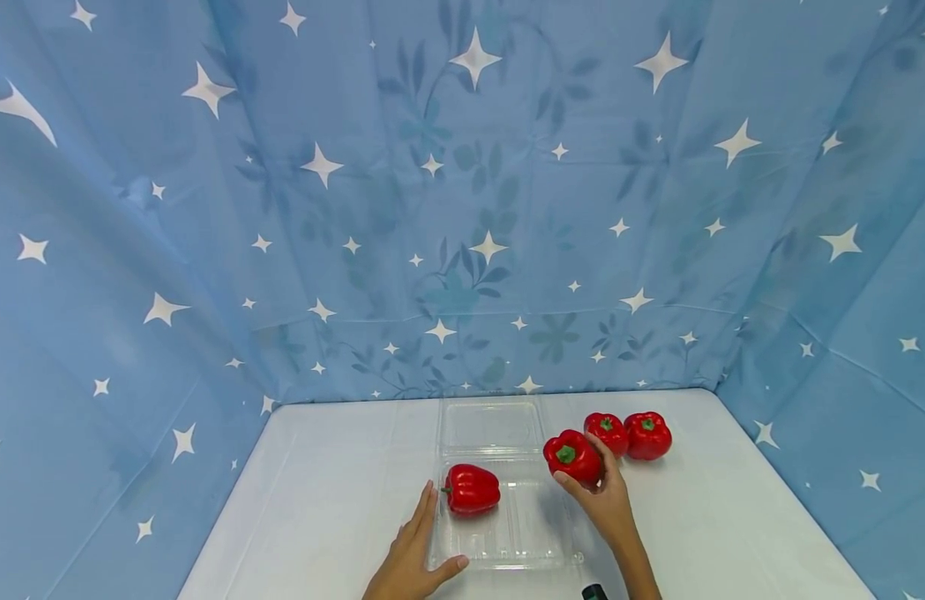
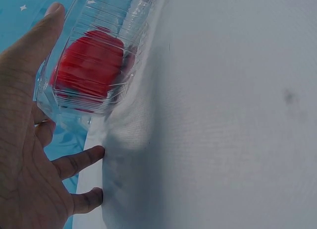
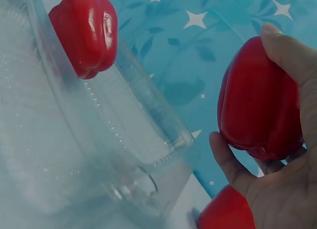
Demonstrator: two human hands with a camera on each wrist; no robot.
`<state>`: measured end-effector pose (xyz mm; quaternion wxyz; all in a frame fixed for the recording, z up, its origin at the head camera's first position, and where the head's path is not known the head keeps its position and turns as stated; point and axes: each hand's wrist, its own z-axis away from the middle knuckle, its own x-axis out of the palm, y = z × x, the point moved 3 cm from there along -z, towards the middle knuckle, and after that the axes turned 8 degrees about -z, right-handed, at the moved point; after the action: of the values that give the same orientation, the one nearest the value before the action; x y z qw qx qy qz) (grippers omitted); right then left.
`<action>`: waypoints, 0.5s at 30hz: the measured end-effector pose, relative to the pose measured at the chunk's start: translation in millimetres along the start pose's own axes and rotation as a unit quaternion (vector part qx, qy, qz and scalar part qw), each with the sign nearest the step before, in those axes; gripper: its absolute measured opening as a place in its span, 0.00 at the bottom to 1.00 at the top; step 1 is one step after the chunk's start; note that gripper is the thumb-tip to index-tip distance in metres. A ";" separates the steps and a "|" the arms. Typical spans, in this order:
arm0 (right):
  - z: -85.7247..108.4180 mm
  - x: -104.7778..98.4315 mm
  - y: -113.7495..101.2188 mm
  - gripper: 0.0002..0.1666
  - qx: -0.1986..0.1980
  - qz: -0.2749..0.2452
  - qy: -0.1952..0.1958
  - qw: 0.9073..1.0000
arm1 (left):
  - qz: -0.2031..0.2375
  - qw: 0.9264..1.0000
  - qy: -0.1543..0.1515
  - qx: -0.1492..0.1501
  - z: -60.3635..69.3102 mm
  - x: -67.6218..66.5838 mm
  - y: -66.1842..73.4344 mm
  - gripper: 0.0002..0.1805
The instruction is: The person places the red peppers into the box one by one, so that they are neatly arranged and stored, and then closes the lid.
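Note:
A red bell pepper (image 1: 572, 454) with a green stem is gripped by my right hand (image 1: 603, 497), held up near the right edge of a clear plastic clamshell box (image 1: 533, 521). In the right wrist view the thumb and fingers wrap round that pepper (image 3: 260, 102). Another red bell pepper (image 1: 472, 489) lies on its side in the left part of the box. My left hand (image 1: 413, 550) is at the box's left side, fingers extended and thumb by the front edge. The left wrist view shows the boxed pepper (image 2: 91, 63) through the ribbed clear wall.
Two more red bell peppers, one partly behind the right hand (image 1: 607, 432) and one beside it (image 1: 647, 436), sit on the white table (image 1: 335, 483). The box's lid (image 1: 492, 425) lies folded back. A dark cylindrical object (image 1: 593, 592) shows at the front edge. Blue starry cloth (image 1: 462, 208) surrounds the table.

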<state>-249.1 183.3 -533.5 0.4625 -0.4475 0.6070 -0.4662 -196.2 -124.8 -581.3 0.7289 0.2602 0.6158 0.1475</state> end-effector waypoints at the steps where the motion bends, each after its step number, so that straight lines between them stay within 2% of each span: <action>1: 0.0 1.4 -0.3 0.51 0.003 0.004 -0.003 1.000 | 0.002 1.000 0.000 0.000 -0.1 0.2 -0.2 0.61; 8: -1.1 9.7 1.5 0.53 -0.014 0.009 -0.018 1.000 | 0.004 1.000 0.005 0.003 0.3 0.9 -0.6 0.60; 12: -2.2 13.8 3.5 0.46 -0.029 0.000 -0.035 0.999 | 0.005 1.000 0.007 0.006 0.6 0.5 -0.4 0.60; 15: -2.1 15.8 4.3 0.42 -0.025 -0.014 -0.046 0.999 | 0.007 1.000 0.010 0.013 0.6 0.8 -0.9 0.60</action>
<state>-254.4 169.0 -539.7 0.4725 -0.4880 0.5901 -0.4363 -195.6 -125.2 -582.4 0.7181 0.2731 0.6230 0.1471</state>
